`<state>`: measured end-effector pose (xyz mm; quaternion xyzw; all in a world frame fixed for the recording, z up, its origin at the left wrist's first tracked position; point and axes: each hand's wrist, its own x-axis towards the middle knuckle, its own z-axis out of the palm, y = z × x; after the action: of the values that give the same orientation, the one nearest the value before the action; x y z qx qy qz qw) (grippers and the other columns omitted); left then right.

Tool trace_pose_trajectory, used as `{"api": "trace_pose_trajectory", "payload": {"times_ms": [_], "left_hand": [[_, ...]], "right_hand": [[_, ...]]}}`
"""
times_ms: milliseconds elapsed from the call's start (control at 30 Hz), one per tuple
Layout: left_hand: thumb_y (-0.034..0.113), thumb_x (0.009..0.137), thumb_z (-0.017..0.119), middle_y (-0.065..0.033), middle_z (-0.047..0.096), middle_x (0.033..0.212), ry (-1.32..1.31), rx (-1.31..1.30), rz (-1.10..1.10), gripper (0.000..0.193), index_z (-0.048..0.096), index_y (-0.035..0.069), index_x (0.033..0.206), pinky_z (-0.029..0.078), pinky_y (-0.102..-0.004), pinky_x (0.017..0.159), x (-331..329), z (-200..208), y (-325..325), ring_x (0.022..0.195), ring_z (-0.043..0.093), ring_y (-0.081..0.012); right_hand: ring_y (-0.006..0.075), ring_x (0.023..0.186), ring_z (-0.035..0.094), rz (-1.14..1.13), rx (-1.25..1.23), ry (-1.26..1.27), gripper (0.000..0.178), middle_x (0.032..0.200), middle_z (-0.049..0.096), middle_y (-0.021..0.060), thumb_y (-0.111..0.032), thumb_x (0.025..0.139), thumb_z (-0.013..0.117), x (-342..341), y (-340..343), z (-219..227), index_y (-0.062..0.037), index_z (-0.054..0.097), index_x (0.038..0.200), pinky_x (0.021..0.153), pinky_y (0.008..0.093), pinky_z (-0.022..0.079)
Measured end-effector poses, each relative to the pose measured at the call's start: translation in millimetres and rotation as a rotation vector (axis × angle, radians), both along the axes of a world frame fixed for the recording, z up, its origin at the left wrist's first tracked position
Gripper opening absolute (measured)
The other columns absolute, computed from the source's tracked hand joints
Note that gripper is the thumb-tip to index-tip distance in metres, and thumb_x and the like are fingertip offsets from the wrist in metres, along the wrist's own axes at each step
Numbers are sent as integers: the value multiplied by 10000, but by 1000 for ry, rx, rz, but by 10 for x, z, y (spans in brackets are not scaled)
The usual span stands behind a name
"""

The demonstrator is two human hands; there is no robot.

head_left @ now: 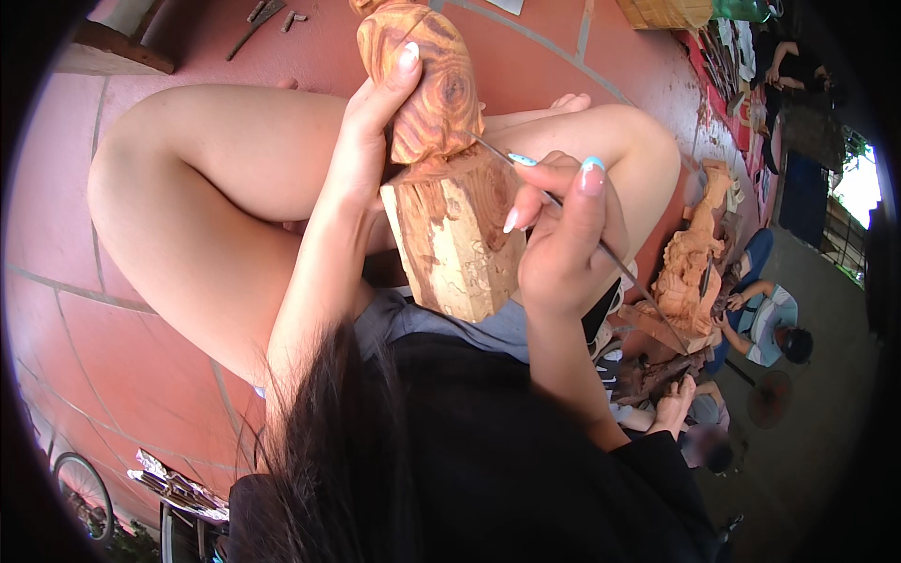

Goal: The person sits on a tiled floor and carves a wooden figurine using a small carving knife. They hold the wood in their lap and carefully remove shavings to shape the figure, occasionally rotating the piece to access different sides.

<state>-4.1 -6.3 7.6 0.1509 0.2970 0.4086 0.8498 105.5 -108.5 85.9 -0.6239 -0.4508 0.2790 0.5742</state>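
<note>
A wood carving (pixel 457 98) with swirling reddish-brown grain rises from an uncarved, paler block (pixel 450 249) at its foot. The block stands at my lap, between my bent legs. My left hand (pixel 371 131) is closed around the left side of the carved part, thumb lying over its front. In my right hand (pixel 572 235), a thin metal carving tool (pixel 493 149) is pinched between thumb and fingers like a pen. Its tip meets the carving's lower right edge, just above the block, and its long shaft slants back to the lower right.
Loose hand tools (pixel 253 28) lie on the red tiled floor at the far left. To the right stands a large, ornate wood carving (pixel 690 267), with co-workers (pixel 774 324) seated beside it. A bundle of tools (pixel 178 483) and a bicycle (pixel 83 493) are at the lower left.
</note>
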Motion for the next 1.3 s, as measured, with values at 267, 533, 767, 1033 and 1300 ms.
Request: {"api": "trace_pose_trajectory", "payload": {"times_ms": [267, 533, 767, 1033, 1300], "left_hand": [[349, 971, 733, -37, 675, 1020, 178, 178, 87, 431, 607, 17, 1214, 559, -273, 782, -91, 168, 1, 890, 666, -99], [411, 1000, 678, -93, 691, 1088, 84, 75, 93, 518, 577, -14, 1279, 574, -303, 865, -116, 72, 60, 946, 691, -146], [275, 857, 862, -108, 663, 979, 274, 209, 147, 599, 497, -60, 1193, 592, -287, 757, -134, 196, 35, 840, 686, -143], [335, 846, 869, -161, 634, 1100, 589, 213, 334, 742, 438, -100, 1266, 569, -291, 820, -71, 158, 19, 950, 664, -173], [393, 863, 838, -177, 632, 1124, 681, 204, 280, 745, 462, -101, 1275, 540, -308, 876, -71, 166, 26, 1005, 644, -200]], "right_hand": [[98, 572, 528, 28, 34, -58, 393, 657, 569, 56, -201, 1085, 482, -27, 60, 118, 68, 679, 877, 562, 242, 446], [97, 572, 501, 14, 13, -121, 355, 655, 528, 50, -174, 1060, 505, -132, 27, 17, 59, 666, 846, 540, 266, 413], [152, 564, 495, 60, 63, -187, 331, 638, 519, 50, -147, 1040, 498, -127, -16, -9, 37, 675, 830, 561, 299, 409], [171, 547, 488, 113, 241, -473, 345, 621, 555, 32, -199, 1070, 486, -150, -38, -116, 6, 687, 877, 587, 332, 387], [212, 545, 484, 179, 229, -528, 271, 645, 554, 39, -222, 1037, 601, -162, -12, -146, 7, 670, 910, 605, 353, 372]]}}
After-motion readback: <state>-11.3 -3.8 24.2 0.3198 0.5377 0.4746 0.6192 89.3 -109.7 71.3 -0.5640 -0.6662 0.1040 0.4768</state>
